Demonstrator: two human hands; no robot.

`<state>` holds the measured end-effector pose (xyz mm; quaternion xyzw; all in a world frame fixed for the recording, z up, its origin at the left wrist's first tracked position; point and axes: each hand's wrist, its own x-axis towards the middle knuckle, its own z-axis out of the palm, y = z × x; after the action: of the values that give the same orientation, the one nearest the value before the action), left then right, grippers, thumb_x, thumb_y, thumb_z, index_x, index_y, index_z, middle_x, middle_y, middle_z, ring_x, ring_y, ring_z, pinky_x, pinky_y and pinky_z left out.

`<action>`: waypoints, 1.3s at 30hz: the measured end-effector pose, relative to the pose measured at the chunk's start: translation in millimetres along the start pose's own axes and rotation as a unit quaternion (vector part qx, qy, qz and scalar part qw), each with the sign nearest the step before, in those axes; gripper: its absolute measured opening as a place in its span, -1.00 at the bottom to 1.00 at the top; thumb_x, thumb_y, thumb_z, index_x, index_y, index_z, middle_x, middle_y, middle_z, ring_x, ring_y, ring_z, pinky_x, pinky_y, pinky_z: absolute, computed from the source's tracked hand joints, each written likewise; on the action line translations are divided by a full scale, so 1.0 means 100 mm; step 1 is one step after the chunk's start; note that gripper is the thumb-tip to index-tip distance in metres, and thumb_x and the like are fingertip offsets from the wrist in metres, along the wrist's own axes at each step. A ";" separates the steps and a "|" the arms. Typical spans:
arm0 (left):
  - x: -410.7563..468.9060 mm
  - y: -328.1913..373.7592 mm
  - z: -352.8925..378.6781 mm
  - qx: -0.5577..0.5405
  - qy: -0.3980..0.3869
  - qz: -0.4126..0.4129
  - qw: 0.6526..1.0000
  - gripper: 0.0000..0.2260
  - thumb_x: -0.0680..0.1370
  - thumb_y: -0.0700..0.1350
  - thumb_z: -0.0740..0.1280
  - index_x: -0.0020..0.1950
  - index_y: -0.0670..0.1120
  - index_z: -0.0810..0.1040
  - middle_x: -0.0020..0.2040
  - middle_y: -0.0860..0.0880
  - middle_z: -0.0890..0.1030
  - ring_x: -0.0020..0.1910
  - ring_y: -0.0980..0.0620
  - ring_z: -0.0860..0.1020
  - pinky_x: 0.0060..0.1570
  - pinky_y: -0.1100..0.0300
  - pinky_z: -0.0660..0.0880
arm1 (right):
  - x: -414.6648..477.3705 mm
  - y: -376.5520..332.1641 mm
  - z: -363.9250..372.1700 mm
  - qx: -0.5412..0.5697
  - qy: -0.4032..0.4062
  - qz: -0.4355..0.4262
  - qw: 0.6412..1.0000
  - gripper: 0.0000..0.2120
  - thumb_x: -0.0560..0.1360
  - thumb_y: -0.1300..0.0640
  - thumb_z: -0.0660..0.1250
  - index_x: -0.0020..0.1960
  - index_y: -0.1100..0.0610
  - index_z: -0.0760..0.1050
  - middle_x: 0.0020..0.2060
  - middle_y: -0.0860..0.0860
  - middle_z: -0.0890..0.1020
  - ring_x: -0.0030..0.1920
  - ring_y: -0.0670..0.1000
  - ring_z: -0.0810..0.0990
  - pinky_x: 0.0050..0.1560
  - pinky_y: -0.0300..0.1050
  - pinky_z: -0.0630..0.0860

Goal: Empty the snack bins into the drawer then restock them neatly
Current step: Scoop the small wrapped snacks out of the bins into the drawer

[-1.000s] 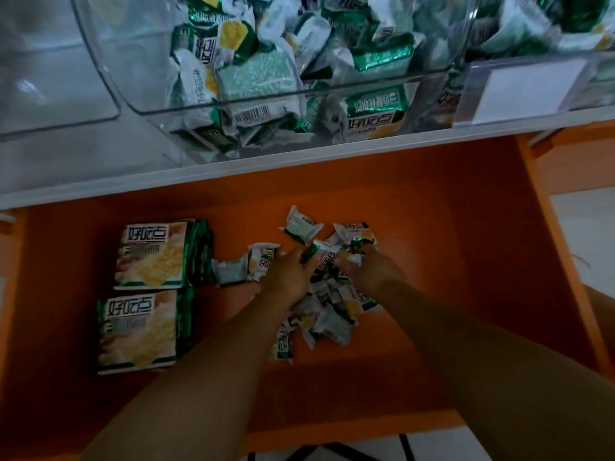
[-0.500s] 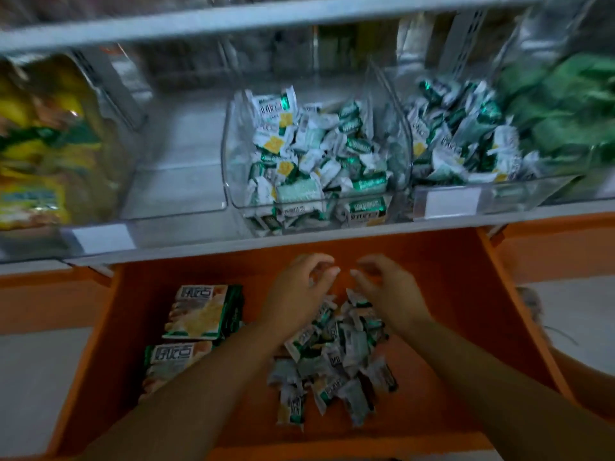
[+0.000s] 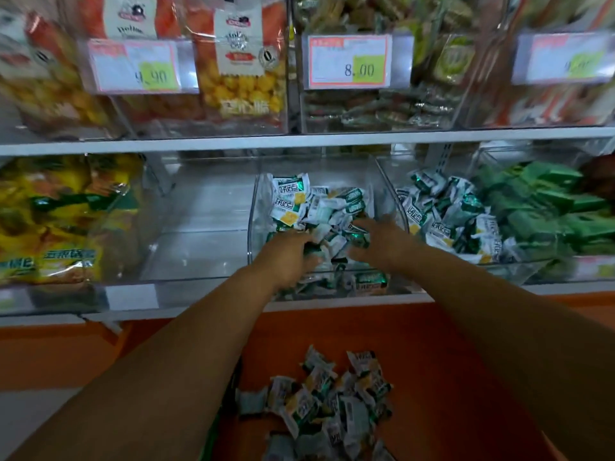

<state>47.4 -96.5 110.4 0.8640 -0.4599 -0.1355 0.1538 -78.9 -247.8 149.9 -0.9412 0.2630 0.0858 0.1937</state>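
**Step in hand (judged):** the clear plastic middle bin (image 3: 253,227) on the white lower shelf (image 3: 499,289) is being emptied. It is partly filled with small green-and-white snack packets (image 3: 319,207).

**Grips:**
- Both are inside the bin, on the front of the heap.
- The left grip (image 3: 286,257) is curled down among the packets and appears closed on a few.
- The right grip (image 3: 377,239) is spread over the packets. Whether anything is held cannot be told, because of blur.

**Drawer:** a loose pile of the same packets (image 3: 332,410) lies in the open orange drawer (image 3: 466,344) directly below.

**Method advised:**
- The heap is best pressed between the 2 grips and scooped as 1 cupped load.
- The load is lifted over the low front lip and lowered close to the pile, so that nothing falls outside the drawer.
- Packets wedged at the bin's front corners are taken last.
- The neighbouring clear bin of like packets (image 3: 449,221) is left alone.

**Writing:**
- Left price tag (image 3: 143,66): "9.90" on a green patch.
- Middle price tag (image 3: 349,61): "8.00".
- Right price tag (image 3: 562,58): too blurred to read.
- Packets: Chinese characters and a barcode are seen; the brand appears to read 好吃点.
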 end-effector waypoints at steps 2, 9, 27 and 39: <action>0.07 -0.05 0.02 0.005 -0.021 -0.015 1.000 -0.57 0.58 0.11 0.31 0.37 -0.07 0.49 0.27 -0.12 0.52 0.20 -0.14 0.49 0.12 0.08 0.45 | 0.19 0.00 0.10 -0.058 -0.028 0.025 0.998 -0.19 0.51 -0.22 0.29 0.57 0.06 -0.01 0.47 0.19 0.28 0.45 0.22 0.27 0.34 0.07 0.32; 0.07 -0.13 0.10 -0.110 0.030 -0.005 0.993 -0.68 0.52 0.09 0.41 0.14 -0.10 0.62 0.05 -0.03 0.57 0.06 -0.03 0.52 0.03 0.13 0.46 | 0.25 0.00 0.24 -0.135 0.033 -0.013 0.990 -0.57 0.51 -0.09 0.34 0.26 0.13 0.40 0.10 0.10 0.56 0.14 0.12 0.52 0.22 -0.05 0.34; -0.03 -0.02 0.12 -0.262 0.190 -0.049 0.945 -0.62 0.58 -0.06 0.35 0.39 -0.09 0.46 0.26 -0.03 0.41 0.27 0.02 0.43 0.20 0.29 0.27 | 0.14 0.07 0.35 0.142 0.225 -0.096 0.959 -0.81 0.56 0.11 0.34 0.16 0.09 0.49 0.12 0.07 0.53 0.17 0.12 0.42 0.09 0.02 0.44; -0.09 0.00 0.12 -0.189 0.119 -0.061 0.973 -0.58 0.60 0.08 0.28 0.43 0.02 0.35 0.41 -0.06 0.45 0.34 -0.07 0.45 0.13 0.21 0.33 | 0.17 0.05 0.27 0.113 -0.024 0.018 0.993 -0.42 0.45 -0.20 0.39 0.36 0.03 0.38 0.28 0.11 0.46 0.13 0.07 0.51 0.06 -0.10 0.47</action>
<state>38.5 -91.0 100.2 0.8554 -0.3510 -0.1250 0.3597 -68.3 -248.6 119.0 -0.9061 0.2832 0.0821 0.3033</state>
